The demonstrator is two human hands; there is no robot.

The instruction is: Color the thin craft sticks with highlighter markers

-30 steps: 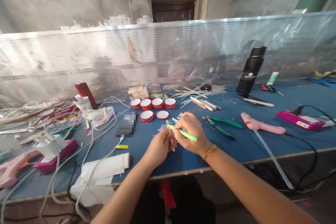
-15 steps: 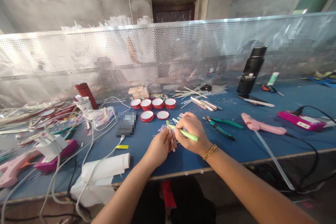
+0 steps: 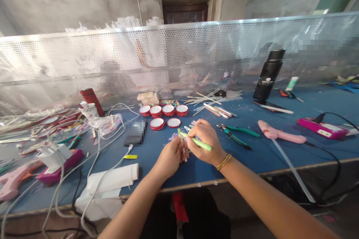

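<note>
My right hand [image 3: 204, 140] is closed around a light green pen [image 3: 203, 145], held slantwise with its narrow end toward my left hand. My left hand [image 3: 171, 153] pinches a thin whitish stick [image 3: 185, 157], whose lower end pokes out below the fingers; most of it is hidden. Both hands nearly touch above the front part of the blue table. Behind them lie pale purple loops [image 3: 172, 137] and some pastel sticks, partly covered by my right hand. Farther back, several red-rimmed white round discs [image 3: 174, 123] lie in small stacks.
Green-handled cutters [image 3: 238, 136] and a pink glue gun [image 3: 277, 134] lie to the right, with a black bottle [image 3: 269, 76] behind. Leftward are a phone [image 3: 135, 133], white cables and a white roll [image 3: 113, 179]. A perforated metal panel [image 3: 179, 56] borders the table's back.
</note>
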